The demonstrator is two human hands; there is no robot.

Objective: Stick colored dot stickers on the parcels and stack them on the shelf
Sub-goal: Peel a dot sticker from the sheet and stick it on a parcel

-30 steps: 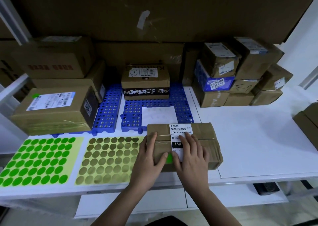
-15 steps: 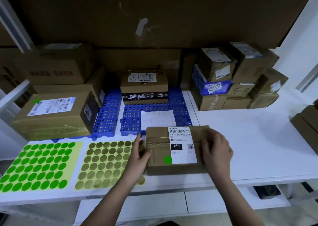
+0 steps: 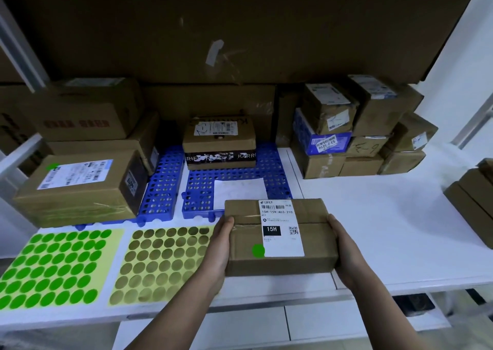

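A small brown parcel point(image 3: 314, 243) with a white shipping label and a green dot sticker point(image 3: 258, 251) at the label's lower left corner is lifted just above the white table's front. My left hand point(image 3: 218, 245) grips its left side and my right hand point(image 3: 344, 245) grips its right side. On the table to the left lie a sheet of green dot stickers point(image 3: 53, 267) and a sheet of gold dot stickers point(image 3: 162, 264). A larger parcel point(image 3: 80, 187) bearing a green dot sits at the left on a blue perforated mat point(image 3: 162, 187).
Another box point(image 3: 220, 141) stands at the back of the blue mat, with a white paper point(image 3: 238, 189) in front of it. Stacked parcels point(image 3: 357, 133) fill the back right, more boxes point(image 3: 88, 112) the back left. Boxes point(image 3: 472, 203) sit at the right edge.
My hands left the parcel's top, where they pressed the green dot, moved to its two sides and gripped it. The parcel now sits higher and squarer in view.
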